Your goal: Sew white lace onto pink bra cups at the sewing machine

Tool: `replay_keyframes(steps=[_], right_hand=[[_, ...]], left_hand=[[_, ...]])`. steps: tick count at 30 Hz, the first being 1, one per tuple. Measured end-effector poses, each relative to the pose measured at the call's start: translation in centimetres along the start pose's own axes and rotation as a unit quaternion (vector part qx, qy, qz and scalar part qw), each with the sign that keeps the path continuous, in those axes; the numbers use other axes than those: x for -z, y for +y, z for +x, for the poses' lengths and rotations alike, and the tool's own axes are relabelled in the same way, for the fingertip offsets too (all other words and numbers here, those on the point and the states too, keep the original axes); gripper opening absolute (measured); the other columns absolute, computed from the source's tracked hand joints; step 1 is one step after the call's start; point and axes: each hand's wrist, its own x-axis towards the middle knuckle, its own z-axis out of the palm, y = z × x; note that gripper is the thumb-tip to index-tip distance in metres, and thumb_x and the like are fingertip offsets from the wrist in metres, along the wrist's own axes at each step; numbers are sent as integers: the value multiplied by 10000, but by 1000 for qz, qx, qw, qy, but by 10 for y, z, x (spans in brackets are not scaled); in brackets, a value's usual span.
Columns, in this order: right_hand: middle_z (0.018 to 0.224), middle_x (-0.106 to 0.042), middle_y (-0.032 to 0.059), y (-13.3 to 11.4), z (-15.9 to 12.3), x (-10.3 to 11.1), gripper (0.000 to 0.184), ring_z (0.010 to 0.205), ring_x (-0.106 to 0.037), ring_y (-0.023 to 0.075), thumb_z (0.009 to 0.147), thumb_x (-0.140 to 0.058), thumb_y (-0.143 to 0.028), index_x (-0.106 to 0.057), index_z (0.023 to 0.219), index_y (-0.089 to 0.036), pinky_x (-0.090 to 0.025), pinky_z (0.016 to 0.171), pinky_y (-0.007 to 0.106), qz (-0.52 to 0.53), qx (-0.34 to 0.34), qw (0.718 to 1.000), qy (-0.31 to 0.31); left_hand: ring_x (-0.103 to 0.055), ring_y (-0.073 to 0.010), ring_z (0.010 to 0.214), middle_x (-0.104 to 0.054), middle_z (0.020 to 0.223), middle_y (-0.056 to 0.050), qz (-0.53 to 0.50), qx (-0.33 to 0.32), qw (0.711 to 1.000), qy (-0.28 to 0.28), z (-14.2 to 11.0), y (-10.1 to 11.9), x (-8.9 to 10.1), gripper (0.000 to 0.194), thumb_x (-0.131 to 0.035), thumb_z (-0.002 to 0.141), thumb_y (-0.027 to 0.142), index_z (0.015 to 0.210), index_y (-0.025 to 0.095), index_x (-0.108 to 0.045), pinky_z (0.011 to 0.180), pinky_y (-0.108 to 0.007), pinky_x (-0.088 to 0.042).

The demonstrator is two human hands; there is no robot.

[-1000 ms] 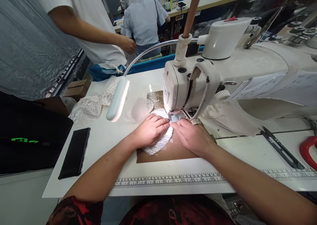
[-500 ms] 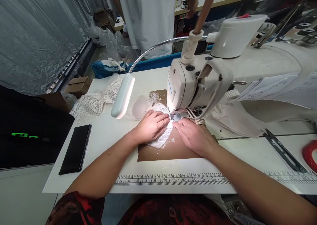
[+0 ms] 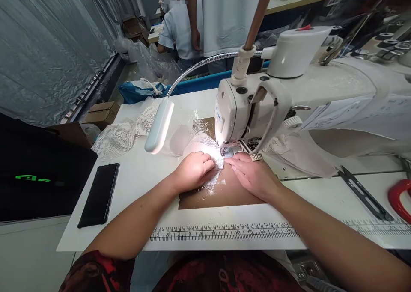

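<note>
A piece of white lace fabric (image 3: 207, 141) with a smooth pale cup-like part lies under the needle area of the white sewing machine (image 3: 226, 112). My left hand (image 3: 194, 171) rests on it with curled fingers, gripping the lace at its near left side. To the right of the needle, my right hand (image 3: 252, 175) lies low, its fingers stretched toward the presser foot (image 3: 224, 151). The fingertips are at the right edge of the lace. Beneath both hands is a brown sheet (image 3: 221, 195) with a shiny clear film.
A lamp (image 3: 159, 127) hangs over the table's left part. Nearby are more white lace (image 3: 117, 140), a phone (image 3: 98, 195), a printed ruler (image 3: 224, 233), dark thread snips (image 3: 366, 193) and a red-handled tool (image 3: 399, 200). Co-workers (image 3: 184, 33) are behind the table.
My left hand's fingers have gone from flat on the lace to curled, and the lace has shifted and folded, baring the smooth part. My right hand stays nearly in place. A standing co-worker has moved right.
</note>
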Motion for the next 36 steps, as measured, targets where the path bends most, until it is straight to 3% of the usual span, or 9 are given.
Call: replay_keyframes(steps=[7, 17, 24, 29, 32, 36], right_hand=[[829, -648, 50, 0, -1, -1, 344, 678, -540, 169, 859, -391, -160, -697, 1001, -223, -374, 592, 280, 16, 0, 1000, -2], [904, -646, 57, -5, 0, 0, 390, 711, -534, 161, 871, -384, -132, -663, 1130, -218, -365, 612, 275, -12, 31, 999, -28], [852, -617, 66, -11, -4, -3, 336, 736, -491, 174, 910, -372, -136, -695, 995, -177, -325, 659, 299, -83, 49, 994, -55], [811, -597, 56, -13, -7, -3, 317, 722, -452, 175, 877, -400, -91, -694, 968, -168, -302, 664, 303, -119, 65, 990, -46], [800, -595, 57, -14, -7, -3, 315, 719, -440, 181, 874, -408, -94, -697, 975, -165, -300, 669, 306, -128, 71, 988, -38], [804, -598, 58, -14, -9, -3, 331, 713, -424, 184, 843, -429, -73, -693, 1019, -172, -294, 671, 307, -138, 72, 987, -33]], left_hand=[[-534, -162, 704, -596, 720, -54, -79, 27, 996, -18, 2, 0, 4, 257, -395, 931, 243, 761, 156, -567, 668, -275, -422], [-488, -155, 640, -537, 661, -28, -111, 68, 991, -42, 6, -2, 10, 264, -375, 906, 263, 687, 176, -493, 625, -280, -392], [-442, -122, 581, -494, 617, 11, -178, 114, 976, -48, 6, -7, 13, 301, -378, 926, 295, 657, 182, -452, 558, -249, -357], [-559, -182, 867, -634, 947, -72, -155, 28, 987, -10, 0, -5, 12, 239, -450, 916, 347, 952, 160, -593, 770, -306, -446], [-532, -238, 1060, -606, 1209, -113, -95, -43, 994, -19, -3, -5, 8, 344, -440, 924, 353, 1174, 159, -575, 912, -381, -410], [-502, -263, 1132, -561, 1325, -111, -47, -77, 995, -46, -5, -6, 5, 407, -417, 935, 347, 1261, 141, -548, 948, -415, -383]])
